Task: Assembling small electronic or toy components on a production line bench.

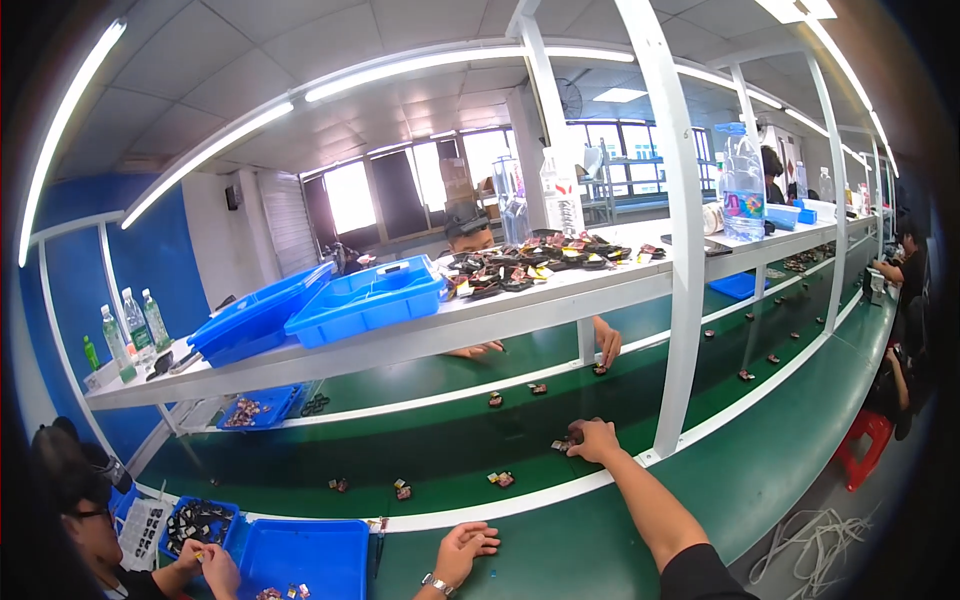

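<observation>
My right hand (pixel 595 441) reaches far over the green conveyor belt (pixel 440 445). Its fingers close on a small red-and-black part (pixel 562 445), partly hidden under the fingertips. My left hand (pixel 467 549), with a metal watch at the wrist, hovers over the green near surface, fingers loosely apart and nothing visible in them. Similar small parts with pale labels lie on the belt to the left, including one part (pixel 502 479) nearest my left hand and another (pixel 403 490) farther left.
A white shelf (pixel 500 308) with posts spans the line, bearing a heap of black parts (pixel 540 262), blue trays (pixel 368 300) and bottles. A co-worker at lower left works beside a blue tray (pixel 300 545). Another person's hand (pixel 606 342) touches a part across the line.
</observation>
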{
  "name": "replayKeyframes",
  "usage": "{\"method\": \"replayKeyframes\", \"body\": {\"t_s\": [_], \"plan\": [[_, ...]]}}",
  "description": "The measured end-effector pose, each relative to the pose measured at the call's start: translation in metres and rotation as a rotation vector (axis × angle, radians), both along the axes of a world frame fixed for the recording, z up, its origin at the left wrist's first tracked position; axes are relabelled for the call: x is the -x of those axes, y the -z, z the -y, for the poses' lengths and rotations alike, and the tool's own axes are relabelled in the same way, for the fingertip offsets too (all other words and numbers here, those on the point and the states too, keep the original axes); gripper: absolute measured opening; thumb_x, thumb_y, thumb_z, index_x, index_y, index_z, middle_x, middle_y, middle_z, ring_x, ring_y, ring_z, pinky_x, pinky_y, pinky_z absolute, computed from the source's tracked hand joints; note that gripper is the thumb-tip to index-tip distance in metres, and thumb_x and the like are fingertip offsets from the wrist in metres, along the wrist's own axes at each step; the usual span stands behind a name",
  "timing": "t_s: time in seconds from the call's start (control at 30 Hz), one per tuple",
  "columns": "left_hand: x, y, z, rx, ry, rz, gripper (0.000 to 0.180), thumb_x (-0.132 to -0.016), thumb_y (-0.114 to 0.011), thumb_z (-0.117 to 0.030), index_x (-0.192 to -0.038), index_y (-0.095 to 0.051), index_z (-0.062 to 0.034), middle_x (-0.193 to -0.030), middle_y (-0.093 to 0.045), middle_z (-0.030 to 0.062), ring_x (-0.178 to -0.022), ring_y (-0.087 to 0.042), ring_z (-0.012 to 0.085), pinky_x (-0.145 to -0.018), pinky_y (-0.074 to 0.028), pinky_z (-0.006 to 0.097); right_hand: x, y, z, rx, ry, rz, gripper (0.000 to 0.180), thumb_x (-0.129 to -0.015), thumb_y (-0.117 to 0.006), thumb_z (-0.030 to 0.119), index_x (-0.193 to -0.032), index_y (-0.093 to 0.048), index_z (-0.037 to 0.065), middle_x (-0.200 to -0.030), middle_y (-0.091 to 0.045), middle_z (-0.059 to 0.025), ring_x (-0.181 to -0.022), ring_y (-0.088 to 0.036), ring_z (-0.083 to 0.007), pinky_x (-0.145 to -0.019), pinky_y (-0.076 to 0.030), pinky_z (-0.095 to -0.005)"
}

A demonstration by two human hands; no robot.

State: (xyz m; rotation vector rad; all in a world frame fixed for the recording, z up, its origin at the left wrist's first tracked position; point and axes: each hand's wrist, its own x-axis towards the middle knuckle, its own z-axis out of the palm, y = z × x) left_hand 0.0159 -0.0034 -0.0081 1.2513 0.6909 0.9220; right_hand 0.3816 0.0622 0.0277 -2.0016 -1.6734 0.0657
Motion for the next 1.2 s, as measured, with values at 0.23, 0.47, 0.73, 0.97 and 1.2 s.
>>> {"method": "replayKeyframes", "body": {"t_s": [0.23, 0.47, 0.73, 0.97, 1.2], "plan": [[0.011, -0.006, -0.007, 0.167, 0.124, 0.038, 0.035, -0.101, -0.045, -0.022, -0.120, -0.051, 0.0074, -0.112, -0.063, 0.0197, -0.095, -0.065, 0.0250, -0.084, -0.054, 0.037, 0.113, -0.020, 0.080, -0.112, -0.771, -0.193, 0.063, -0.062, -0.082, 0.020, -0.121, -0.062, 0.014, -0.107, -0.067, -0.0056, -0.111, -0.053, -0.0281, -0.098, -0.041, -0.0395], [0.019, 0.003, -0.008, 0.228, 0.317, 0.045, 0.037, -0.099, -0.050, -0.025, -0.123, -0.054, 0.0029, -0.110, -0.064, 0.0122, -0.100, -0.063, 0.0226, -0.086, -0.053, 0.035, 0.156, -0.025, 0.101, -0.086, -0.875, -0.240, 0.063, -0.072, -0.069, 0.006, -0.132, -0.054, 0.015, -0.114, -0.062, -0.0106, -0.111, -0.053, -0.0309, -0.101, -0.042, -0.0391], [0.009, -0.018, 0.000, 0.201, 0.090, 0.101, 0.035, -0.098, -0.045, -0.007, -0.132, -0.043, 0.0010, -0.116, -0.059, 0.0157, -0.106, -0.062, 0.0261, -0.094, -0.054, 0.040, 0.179, -0.005, 0.113, -0.361, -0.746, -0.133, 0.031, -0.083, -0.064, 0.012, -0.113, -0.065, 0.013, -0.119, -0.058, -0.0092, -0.108, -0.055, -0.0302, -0.092, -0.047, -0.0404], [0.014, -0.006, -0.001, 0.191, 0.137, 0.068, 0.032, -0.098, -0.047, -0.008, -0.130, -0.045, -0.0009, -0.120, -0.058, 0.0140, -0.111, -0.060, 0.0246, -0.095, -0.053, 0.040, 0.172, -0.004, 0.106, -0.312, -0.807, -0.045, 0.021, -0.081, -0.066, 0.012, -0.101, -0.064, 0.010, -0.120, -0.056, -0.0101, -0.110, -0.053, -0.0304, -0.094, -0.045, -0.0407], [0.013, -0.016, 0.003, 0.184, 0.189, 0.006, 0.034, -0.097, -0.048, -0.007, -0.131, -0.045, -0.0027, -0.124, -0.055, 0.0116, -0.116, -0.056, 0.0213, -0.096, -0.051, 0.037, 0.182, -0.003, 0.111, -0.324, -0.763, -0.125, 0.013, -0.080, -0.068, 0.013, -0.092, -0.065, 0.008, -0.119, -0.056, -0.0106, -0.112, -0.052, -0.0302, -0.094, -0.044, -0.0397]]}}
